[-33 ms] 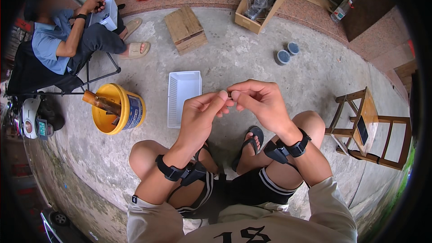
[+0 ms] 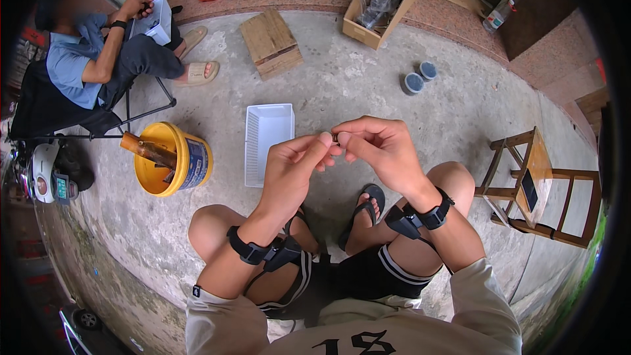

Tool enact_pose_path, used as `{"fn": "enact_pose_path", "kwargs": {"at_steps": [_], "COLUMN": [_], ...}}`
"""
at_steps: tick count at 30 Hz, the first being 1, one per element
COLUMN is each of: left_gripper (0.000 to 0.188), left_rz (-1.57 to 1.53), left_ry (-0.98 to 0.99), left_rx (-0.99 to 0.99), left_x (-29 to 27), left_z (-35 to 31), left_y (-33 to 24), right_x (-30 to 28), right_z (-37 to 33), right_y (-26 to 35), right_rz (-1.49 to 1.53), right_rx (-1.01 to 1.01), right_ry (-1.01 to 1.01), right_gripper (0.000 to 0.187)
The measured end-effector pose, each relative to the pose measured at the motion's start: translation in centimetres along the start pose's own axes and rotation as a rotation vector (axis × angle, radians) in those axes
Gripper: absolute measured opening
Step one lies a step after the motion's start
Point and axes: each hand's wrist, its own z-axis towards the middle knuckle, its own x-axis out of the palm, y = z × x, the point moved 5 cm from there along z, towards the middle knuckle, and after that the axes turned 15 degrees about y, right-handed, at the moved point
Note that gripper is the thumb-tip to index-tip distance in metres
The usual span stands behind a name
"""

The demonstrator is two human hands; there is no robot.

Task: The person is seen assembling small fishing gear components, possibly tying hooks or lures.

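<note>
Both hands meet in front of me above the concrete floor, thumbs and fingertips pinched together. Between them shows a small dark piece (image 2: 336, 138), mostly covered by the fingers and too small to name. My left hand (image 2: 294, 163) pinches it from the left, while my right hand (image 2: 381, 148) closes on it from the other side. Just beyond and to the left of my left hand, a white plastic basket (image 2: 271, 125) rests on the floor; its near right part is hidden by that hand.
A yellow bucket (image 2: 172, 181) holding wooden pieces stands left, near a seated person (image 2: 85, 59) with a white basket. Farther off are a wooden block (image 2: 271, 39), a cardboard box (image 2: 368, 34) and two small dark-filled tubs (image 2: 413, 83). A wooden chair (image 2: 537, 187) stands right.
</note>
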Motion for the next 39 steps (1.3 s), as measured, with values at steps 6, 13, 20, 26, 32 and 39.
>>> {"fn": "enact_pose_path", "kwargs": {"at_steps": [6, 13, 20, 26, 32, 39], "left_gripper": [0.025, 0.022, 0.021, 0.019, 0.027, 0.032], "left_rz": [-0.038, -0.016, -0.099, -0.110, -0.095, 0.093], "left_ry": [0.021, 0.011, -0.005, 0.059, 0.160, 0.269], "left_rx": [-0.004, -0.026, -0.013, -0.098, -0.340, -0.632], "left_x": [0.0, 0.2, -0.4, -0.5, -1.3, -3.5], "left_z": [0.0, 0.2, 0.0, -0.6, -2.3, -5.1], "left_y": [0.1, 0.1, 0.3, 2.2, 6.5, 10.9], "right_x": [0.0, 0.0, 0.1, 1.2, 1.5, -2.3], "right_z": [-0.1, -0.1, -0.5, -0.9, -1.8, -2.6], "right_y": [0.2, 0.0, 1.2, 1.3, -2.6, -12.6], "right_rz": [-0.011, 0.022, -0.192, -0.667, -0.727, -0.756], "right_rx": [-0.013, -0.042, -0.162, -0.289, -0.215, 0.163], "right_ry": [-0.010, 0.019, 0.017, 0.084, 0.177, 0.202], "right_gripper": [0.015, 0.015, 0.025, 0.024, 0.015, 0.009]}}
